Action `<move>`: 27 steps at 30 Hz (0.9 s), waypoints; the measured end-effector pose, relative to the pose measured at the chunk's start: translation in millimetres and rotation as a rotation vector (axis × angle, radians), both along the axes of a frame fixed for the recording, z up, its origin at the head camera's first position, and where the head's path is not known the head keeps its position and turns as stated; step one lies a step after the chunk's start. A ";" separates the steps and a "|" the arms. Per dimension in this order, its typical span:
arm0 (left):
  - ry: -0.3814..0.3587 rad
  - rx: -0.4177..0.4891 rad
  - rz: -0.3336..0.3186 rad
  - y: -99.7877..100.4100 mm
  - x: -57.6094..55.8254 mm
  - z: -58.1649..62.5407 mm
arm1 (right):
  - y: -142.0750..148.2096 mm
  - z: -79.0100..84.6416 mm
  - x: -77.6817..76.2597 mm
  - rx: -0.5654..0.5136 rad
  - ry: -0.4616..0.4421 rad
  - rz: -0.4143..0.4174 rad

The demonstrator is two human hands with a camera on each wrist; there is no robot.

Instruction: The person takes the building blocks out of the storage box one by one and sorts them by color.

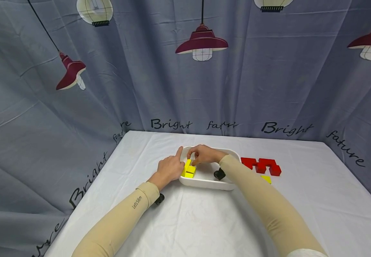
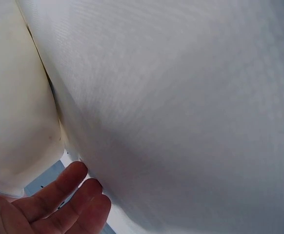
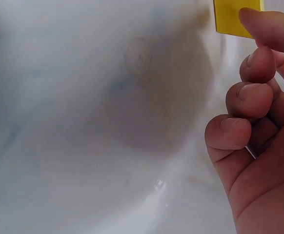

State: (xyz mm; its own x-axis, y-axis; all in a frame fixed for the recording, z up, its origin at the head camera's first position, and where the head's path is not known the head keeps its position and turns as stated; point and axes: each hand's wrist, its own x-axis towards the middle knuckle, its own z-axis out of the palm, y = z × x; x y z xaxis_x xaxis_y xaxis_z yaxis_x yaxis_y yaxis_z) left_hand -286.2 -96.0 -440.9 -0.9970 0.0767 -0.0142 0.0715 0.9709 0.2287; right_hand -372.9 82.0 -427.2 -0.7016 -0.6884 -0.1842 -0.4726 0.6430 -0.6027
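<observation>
A white plastic tray (image 1: 204,183) holds several yellow blocks (image 1: 190,171) gathered at its left end. My right hand (image 1: 204,154) reaches into the tray and pinches a yellow block (image 3: 230,18) between thumb and index finger, the other fingers curling below. My left hand (image 1: 170,167) rests at the tray's left side, its index finger stretched along the rim and its thumb beside the yellow blocks. In the left wrist view, three fingers (image 2: 59,190) of that hand lie loosely extended, their tips by the white surface.
Red blocks (image 1: 266,163) lie right of the tray, with another yellow block (image 1: 266,179) in front of them, partly behind the right sleeve. Black wrist devices show beneath the left wrist (image 1: 159,198) and right wrist (image 1: 219,174). A grey curtain (image 1: 237,89) hangs behind the white-covered table (image 1: 185,221).
</observation>
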 end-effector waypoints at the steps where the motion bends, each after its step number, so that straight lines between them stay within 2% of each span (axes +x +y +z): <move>1: 0.002 0.002 0.000 -0.1 0.0 -0.3 | 0.2 -0.2 -0.2 -0.003 -0.001 0.003; 7: 0.007 0.012 -0.002 -0.5 0.4 -0.9 | 3.8 -1.3 -0.9 -0.009 -0.004 0.022; 15: 0.005 0.009 0.001 0.6 -0.2 -0.5 | 12.6 1.7 -0.1 0.033 -0.011 0.013; 27: -0.004 0.018 -0.004 -1.4 -0.5 0.6 | 26.7 14.9 1.9 0.005 0.052 0.039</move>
State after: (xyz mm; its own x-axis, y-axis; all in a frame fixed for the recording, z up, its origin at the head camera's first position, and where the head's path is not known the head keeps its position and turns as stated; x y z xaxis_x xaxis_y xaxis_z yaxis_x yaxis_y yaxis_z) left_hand -286.7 -97.4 -440.2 -0.9966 0.0807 -0.0166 0.0741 0.9664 0.2462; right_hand -371.0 108.8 -412.3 -0.6827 -0.7148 -0.1515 -0.5284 0.6262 -0.5733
